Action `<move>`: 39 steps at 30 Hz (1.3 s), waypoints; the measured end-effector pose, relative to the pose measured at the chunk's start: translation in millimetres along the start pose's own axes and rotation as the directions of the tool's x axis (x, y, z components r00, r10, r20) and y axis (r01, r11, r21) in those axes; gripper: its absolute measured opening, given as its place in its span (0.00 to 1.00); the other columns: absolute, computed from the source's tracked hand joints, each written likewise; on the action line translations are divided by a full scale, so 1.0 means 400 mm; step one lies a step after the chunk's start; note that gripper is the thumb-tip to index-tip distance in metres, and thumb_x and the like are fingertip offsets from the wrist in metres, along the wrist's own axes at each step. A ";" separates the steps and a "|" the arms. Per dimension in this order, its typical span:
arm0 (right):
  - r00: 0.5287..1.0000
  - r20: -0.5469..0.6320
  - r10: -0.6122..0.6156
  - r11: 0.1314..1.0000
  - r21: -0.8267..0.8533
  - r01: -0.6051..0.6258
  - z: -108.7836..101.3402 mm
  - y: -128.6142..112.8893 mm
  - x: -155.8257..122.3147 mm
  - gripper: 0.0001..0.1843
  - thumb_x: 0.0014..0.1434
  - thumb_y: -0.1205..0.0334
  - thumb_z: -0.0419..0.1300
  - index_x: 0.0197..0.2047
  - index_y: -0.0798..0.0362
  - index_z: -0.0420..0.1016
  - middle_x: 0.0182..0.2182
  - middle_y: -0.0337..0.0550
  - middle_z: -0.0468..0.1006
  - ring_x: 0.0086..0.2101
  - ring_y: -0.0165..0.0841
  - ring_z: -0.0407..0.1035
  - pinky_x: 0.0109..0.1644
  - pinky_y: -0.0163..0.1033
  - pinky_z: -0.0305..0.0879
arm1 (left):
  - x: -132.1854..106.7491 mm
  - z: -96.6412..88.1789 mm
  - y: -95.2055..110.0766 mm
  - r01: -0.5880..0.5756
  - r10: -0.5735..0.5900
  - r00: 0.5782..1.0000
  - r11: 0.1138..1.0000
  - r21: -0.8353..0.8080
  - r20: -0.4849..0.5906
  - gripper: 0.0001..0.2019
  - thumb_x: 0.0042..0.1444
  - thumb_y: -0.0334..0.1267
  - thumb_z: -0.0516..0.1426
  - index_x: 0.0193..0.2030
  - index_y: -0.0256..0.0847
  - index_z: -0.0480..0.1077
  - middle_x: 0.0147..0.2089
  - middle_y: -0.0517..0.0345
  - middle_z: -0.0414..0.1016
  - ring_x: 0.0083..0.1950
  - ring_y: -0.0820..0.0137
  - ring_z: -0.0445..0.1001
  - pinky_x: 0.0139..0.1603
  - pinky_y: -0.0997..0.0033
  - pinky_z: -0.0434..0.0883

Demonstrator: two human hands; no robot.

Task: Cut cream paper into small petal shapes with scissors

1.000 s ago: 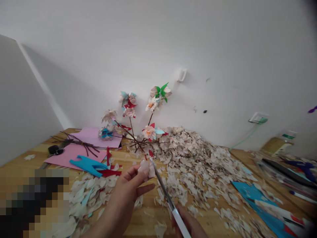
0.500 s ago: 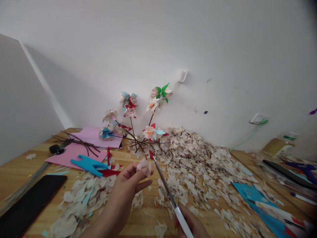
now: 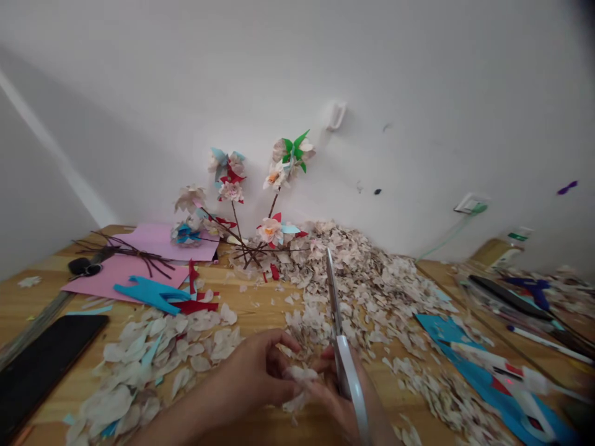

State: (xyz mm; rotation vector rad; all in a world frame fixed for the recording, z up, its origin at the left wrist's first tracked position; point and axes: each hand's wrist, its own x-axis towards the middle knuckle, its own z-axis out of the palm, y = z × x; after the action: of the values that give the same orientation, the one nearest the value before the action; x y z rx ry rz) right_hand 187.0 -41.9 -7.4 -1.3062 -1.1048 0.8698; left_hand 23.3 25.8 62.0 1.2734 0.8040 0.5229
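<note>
One pale petal (image 3: 300, 374) lies at the fingertips of the left hand (image 3: 260, 362), whose thumb and bent fingers pinch it, low over the wooden table (image 3: 260, 310). The right hand (image 3: 337, 409) meets it there, its thumb at the petal's edge, while the same hand grips white-handled scissors (image 3: 343, 356) with their blades pointing up and away; the handle hides part of that grip. Left of the hands lies a loose spread of similar petals (image 3: 174, 341), then a black phone (image 3: 51, 353). Behind the spread are a cut piece of blue paper (image 3: 151, 295), red scraps (image 3: 198, 306) and pink sheets (image 3: 125, 279) with a bundle of twigs (image 3: 139, 254) across them. Ahead, handmade flowers (image 3: 272, 230) on crossed stems lean near the wall, beside a big heap of shredded petals (image 3: 367, 266). Further right are a blue sheet (image 3: 444, 331) and a bottle (image 3: 497, 251) of yellowish liquid.
</note>
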 end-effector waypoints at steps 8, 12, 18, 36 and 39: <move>0.998 -0.046 0.038 0.999 0.028 -0.037 0.009 -0.001 -0.002 0.18 0.43 0.62 0.67 0.35 0.48 0.64 0.24 0.32 0.73 0.24 0.31 0.70 0.28 0.34 0.66 | 0.013 -0.001 -0.020 0.004 -0.006 0.999 0.999 -0.039 -0.049 0.17 0.35 0.27 0.61 0.35 0.39 0.68 0.19 0.68 0.69 0.18 0.77 0.65 0.21 0.78 0.63; 0.969 -0.248 -0.006 0.996 0.082 0.027 0.017 0.019 0.001 0.20 0.45 0.57 0.67 0.37 0.47 0.60 0.23 0.30 0.71 0.24 0.30 0.68 0.30 0.36 0.66 | 0.030 0.018 -0.039 -0.010 -0.028 0.988 0.969 -0.248 -0.149 0.21 0.33 0.31 0.65 0.37 0.40 0.67 0.24 0.65 0.71 0.22 0.73 0.71 0.23 0.71 0.70; 0.881 -0.465 0.088 0.948 0.310 0.069 0.053 -0.010 0.001 0.26 0.40 0.51 0.70 0.38 0.45 0.61 0.21 0.28 0.70 0.23 0.30 0.67 0.30 0.36 0.67 | 0.033 0.053 -0.058 0.014 -0.091 0.985 0.889 -0.458 -0.146 0.24 0.31 0.33 0.68 0.36 0.39 0.65 0.23 0.62 0.74 0.29 0.67 0.77 0.29 0.68 0.73; 0.949 -0.316 -0.007 0.996 -0.091 -0.023 0.035 -0.003 -0.008 0.16 0.44 0.54 0.64 0.35 0.46 0.64 0.21 0.31 0.70 0.23 0.33 0.68 0.27 0.35 0.65 | 0.020 0.006 0.013 -0.325 0.058 0.860 0.828 -0.457 -0.506 0.23 0.35 0.25 0.67 0.38 0.37 0.62 0.24 0.61 0.76 0.25 0.76 0.74 0.28 0.79 0.72; 0.979 -0.192 0.067 0.922 -0.362 -0.134 0.018 -0.038 -0.013 0.19 0.42 0.53 0.62 0.39 0.47 0.64 0.24 0.37 0.75 0.28 0.39 0.71 0.33 0.39 0.66 | 0.014 -0.031 0.056 -0.429 0.031 0.781 0.752 -0.500 -0.624 0.15 0.43 0.20 0.61 0.36 0.37 0.63 0.25 0.61 0.76 0.26 0.77 0.75 0.30 0.79 0.73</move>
State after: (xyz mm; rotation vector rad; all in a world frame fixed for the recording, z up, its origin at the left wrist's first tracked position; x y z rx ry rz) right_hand 177.0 -46.1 6.5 -1.7355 -1.1030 0.6182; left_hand 19.2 42.9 81.4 0.5711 0.8602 1.3333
